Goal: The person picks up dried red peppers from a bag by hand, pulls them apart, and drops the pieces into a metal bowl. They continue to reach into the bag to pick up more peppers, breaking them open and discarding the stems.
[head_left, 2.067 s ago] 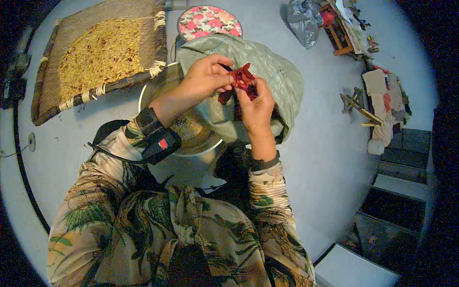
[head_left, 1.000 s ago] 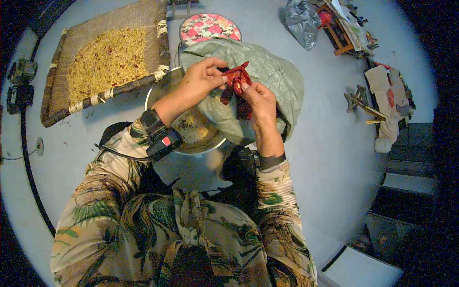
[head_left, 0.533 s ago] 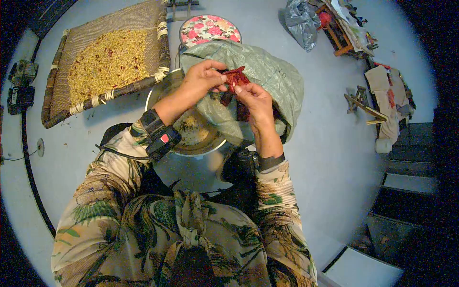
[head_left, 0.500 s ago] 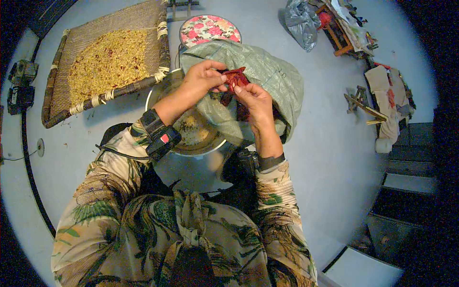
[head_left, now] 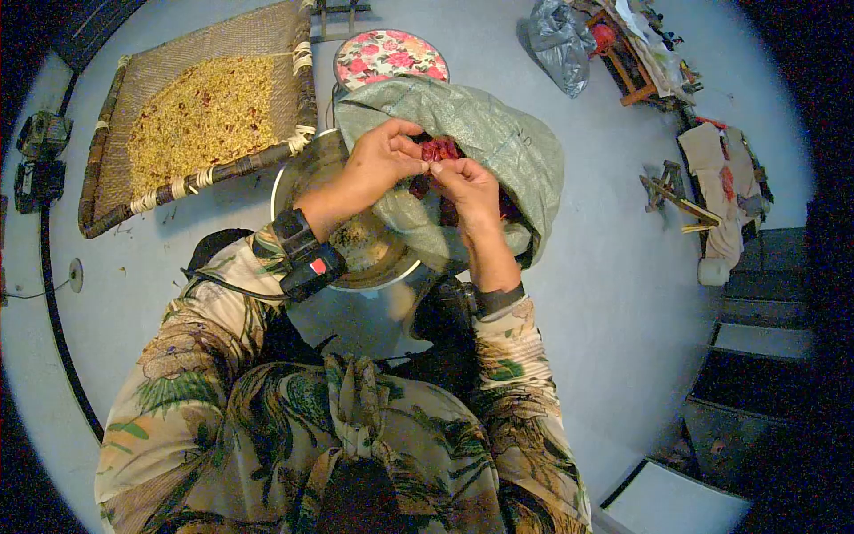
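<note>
Over illegibly marked sack (head_left: 445,100), fingers (head_left: 451,177), pinched red pod (head_left: 441,149)

Smooth pale blue-grey floor (head_left: 614,267), round flower-patterned seat (head_left: 391,58) near the top, brown wooden frame (head_left: 639,93) at the upper right, dark step-like ledges (head_left: 761,294) along the right side, cool light

Toward twelve o'clock, the fingertips of the left hand (head_left: 381,163) and right hand (head_left: 471,191) mask part of the red piece (head_left: 440,147). The green sack (head_left: 503,125) and left forearm (head_left: 331,206) partly cover the basin (head_left: 302,176). At ten o'clock, the top edge crops the woven tray (head_left: 233,166), its grains (head_left: 205,116) too small to identify. Between three and four, steps (head_left: 761,342) fade into darkness.
</note>
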Available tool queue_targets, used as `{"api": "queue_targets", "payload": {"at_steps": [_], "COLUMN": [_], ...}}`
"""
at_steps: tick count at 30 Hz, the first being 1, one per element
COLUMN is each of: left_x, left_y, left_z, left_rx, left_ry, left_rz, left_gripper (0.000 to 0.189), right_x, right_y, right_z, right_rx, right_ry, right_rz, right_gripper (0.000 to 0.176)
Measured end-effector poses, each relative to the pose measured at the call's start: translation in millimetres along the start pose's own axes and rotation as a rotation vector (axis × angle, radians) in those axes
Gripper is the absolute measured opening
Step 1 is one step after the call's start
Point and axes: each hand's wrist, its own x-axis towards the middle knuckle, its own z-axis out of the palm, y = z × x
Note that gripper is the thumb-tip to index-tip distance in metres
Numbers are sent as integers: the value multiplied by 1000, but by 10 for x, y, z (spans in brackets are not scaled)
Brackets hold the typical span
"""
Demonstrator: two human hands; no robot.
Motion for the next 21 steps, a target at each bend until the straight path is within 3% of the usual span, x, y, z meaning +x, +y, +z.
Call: {"api": "queue_targets", "payload": {"at_steps": [11, 17, 21], "left_x": [12, 13, -31], "left_y": [-30, 79, 186], "left_z": [18, -11, 19], "left_rx": [11, -187, -248], "left_ry": [90, 60, 84], "left_rz": [15, -143, -195], "left_gripper": [50, 51, 52], "right_x": [-34, -65, -46], "right_y": [-46, -108, -67], "right_z": [107, 104, 82], "right_rx": [127, 287, 324], "right_ry": [-2, -41, -63], "right_rz": [92, 161, 148], "right_gripper": [12, 5, 11]}}
